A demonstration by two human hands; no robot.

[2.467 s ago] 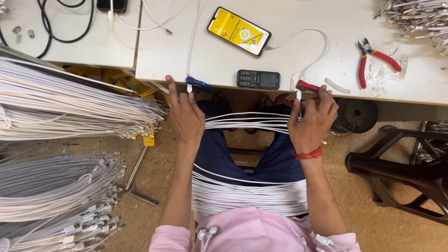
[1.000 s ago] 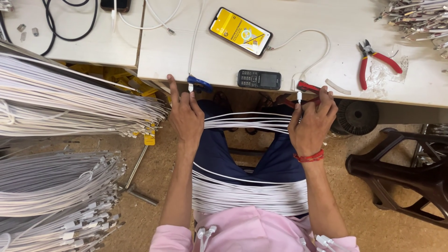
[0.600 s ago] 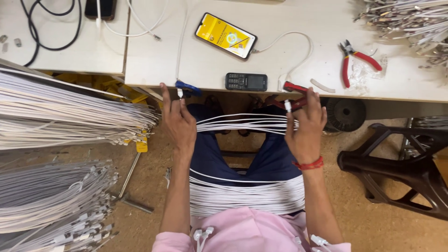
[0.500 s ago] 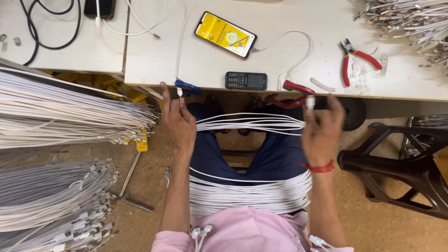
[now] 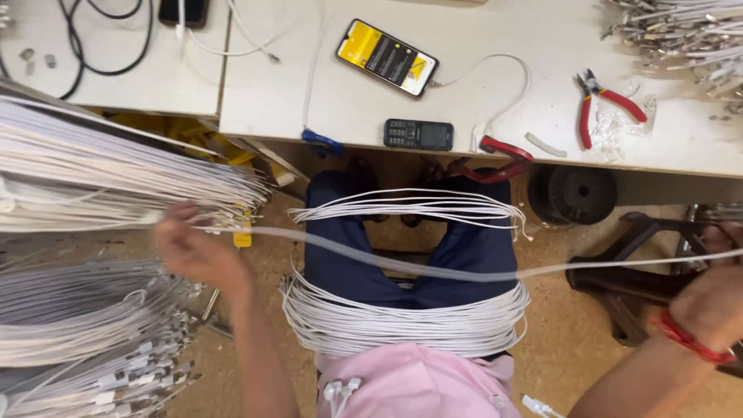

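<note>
The left hand [image 5: 197, 255], blurred at nine o'clock, pinched one white cable [image 5: 433, 267] against the stacked cable bundle [image 5: 116, 186], apparently to draw it free. The right hand [image 5: 716, 298], at three o'clock and half cut off, kept the far end taut; whether its fingers were clamped I cannot tell. The cable stretched across the lap over the draped cable coil [image 5: 406, 325]. Red pliers [image 5: 604, 108] and a phone [image 5: 387, 58] lay at twelve o'clock on the table [image 5: 309, 101].
</note>
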